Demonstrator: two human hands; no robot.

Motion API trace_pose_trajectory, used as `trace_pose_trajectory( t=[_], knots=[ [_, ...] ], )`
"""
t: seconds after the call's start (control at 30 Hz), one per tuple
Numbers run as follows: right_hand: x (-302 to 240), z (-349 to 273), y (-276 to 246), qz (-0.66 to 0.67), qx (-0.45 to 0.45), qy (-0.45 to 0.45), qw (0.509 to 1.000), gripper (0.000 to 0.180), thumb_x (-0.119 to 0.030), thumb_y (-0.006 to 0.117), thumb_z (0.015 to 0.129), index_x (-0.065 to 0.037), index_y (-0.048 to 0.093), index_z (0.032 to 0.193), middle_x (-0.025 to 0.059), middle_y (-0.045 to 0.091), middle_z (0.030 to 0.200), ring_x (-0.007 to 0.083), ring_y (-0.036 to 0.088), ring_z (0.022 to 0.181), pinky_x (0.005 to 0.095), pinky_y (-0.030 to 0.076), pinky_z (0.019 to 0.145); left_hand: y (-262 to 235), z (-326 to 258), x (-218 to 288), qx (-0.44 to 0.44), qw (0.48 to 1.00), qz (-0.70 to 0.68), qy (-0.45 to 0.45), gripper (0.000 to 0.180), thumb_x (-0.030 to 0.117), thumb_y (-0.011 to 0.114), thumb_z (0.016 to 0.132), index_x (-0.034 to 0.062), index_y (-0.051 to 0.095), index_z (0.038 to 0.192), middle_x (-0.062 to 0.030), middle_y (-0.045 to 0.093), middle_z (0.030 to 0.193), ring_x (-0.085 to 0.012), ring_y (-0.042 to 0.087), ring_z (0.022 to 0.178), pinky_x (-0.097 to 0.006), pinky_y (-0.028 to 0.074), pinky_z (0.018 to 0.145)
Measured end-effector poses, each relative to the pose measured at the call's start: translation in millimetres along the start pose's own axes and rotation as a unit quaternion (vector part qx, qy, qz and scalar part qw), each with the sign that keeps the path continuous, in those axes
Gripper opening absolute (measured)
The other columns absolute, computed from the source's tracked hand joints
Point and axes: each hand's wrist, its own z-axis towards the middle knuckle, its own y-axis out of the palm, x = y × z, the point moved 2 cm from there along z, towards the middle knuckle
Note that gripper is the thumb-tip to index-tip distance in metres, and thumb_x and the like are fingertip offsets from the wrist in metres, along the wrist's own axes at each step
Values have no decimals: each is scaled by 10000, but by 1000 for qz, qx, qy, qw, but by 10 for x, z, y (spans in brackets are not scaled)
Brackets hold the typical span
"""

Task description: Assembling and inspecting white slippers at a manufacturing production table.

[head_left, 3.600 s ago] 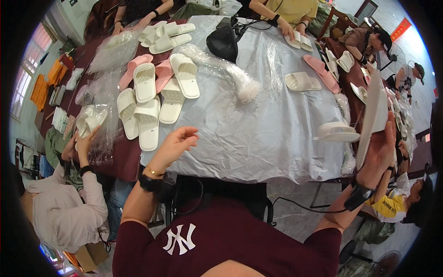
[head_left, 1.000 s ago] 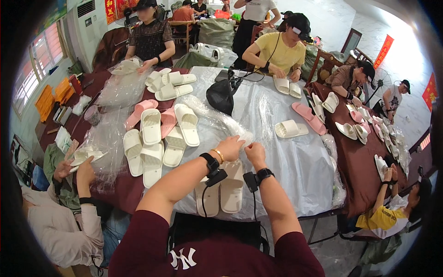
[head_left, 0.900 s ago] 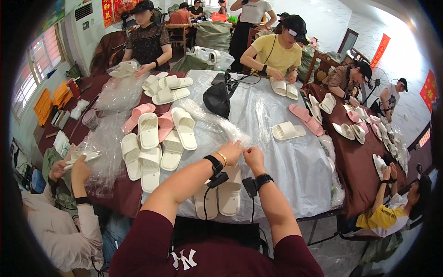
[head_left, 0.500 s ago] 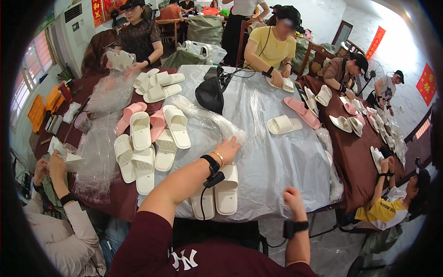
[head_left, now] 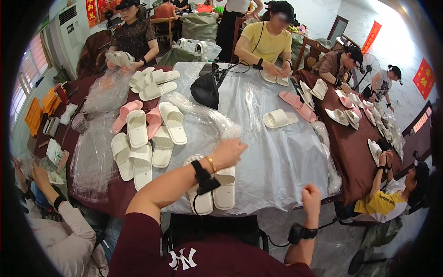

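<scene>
Left hand (head_left: 229, 153): I see it resting loose on clear plastic wrap (head_left: 203, 115), above a white slipper pair (head_left: 213, 193)
Right hand (head_left: 311, 196): clenched, empty, off the table edge (head_left: 277, 210)

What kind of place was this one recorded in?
Most likely a small packing workshop: several people sit round tables sorting white slippers and pink slippers, with clear plastic bags lying about.

Bare plastic-covered table (head_left: 277, 157) lies open right of the left hand (head_left: 230, 151), up to a lone white slipper (head_left: 279, 119). Leftward, a cluster of white and pink slippers (head_left: 147, 134) blocks the way; crumpled clear bags (head_left: 203, 115) and a black pouch (head_left: 206, 90) (cable attached) crowd the far side
</scene>
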Motion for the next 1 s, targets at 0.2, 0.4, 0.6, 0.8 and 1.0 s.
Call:
trace_pose_trajectory(
  t=[0.2,0.4,0.6,0.8,1.0],
  knots=[
    [-993,-115,974,35,-195,-110,974,75,-49,546,716,24,557,723,78,502,549,104,450,509,275,372,472,35,-728,591,83,978,-148,118,181,210,639,813,46,587,870,-120,582,790,-299,599,752,-375,491,653],
    [-1083,-171,1240,80,-287,-74,952,74,-51,540,709,18,566,716,55,518,552,82,437,496,251,359,461,-85,-1245,617,246,959,-140,-8,190,221,641,837,61,542,817,-85,550,697,-273,573,655,-375,455,583],
    [-1207,-311,1346,110,-389,-64,912,75,-62,543,734,8,569,737,21,516,568,74,439,514,233,353,467,-47,-1583,504,331,941,-68,2,193,139,670,811,50,579,955,-92,554,713,-255,579,669,-350,469,586],
    [-1300,-376,1407,356,-397,-3,846,201,-89,517,844,7,597,1001,-4,580,772,76,524,663,201,404,594,36,-1664,513,261,927,-266,-35,120,111,604,862,15,613,934,-82,596,782,-204,606,696,-297,485,599],
    [-1082,-624,1729,178,-495,-43,849,185,-99,497,901,2,627,988,46,649,810,106,559,649,266,459,599,84,-1782,380,130,633,-737,-200,178,151,544,934,4,618,1002,-41,632,817,-83,596,657,-232,516,616]
  ],
)
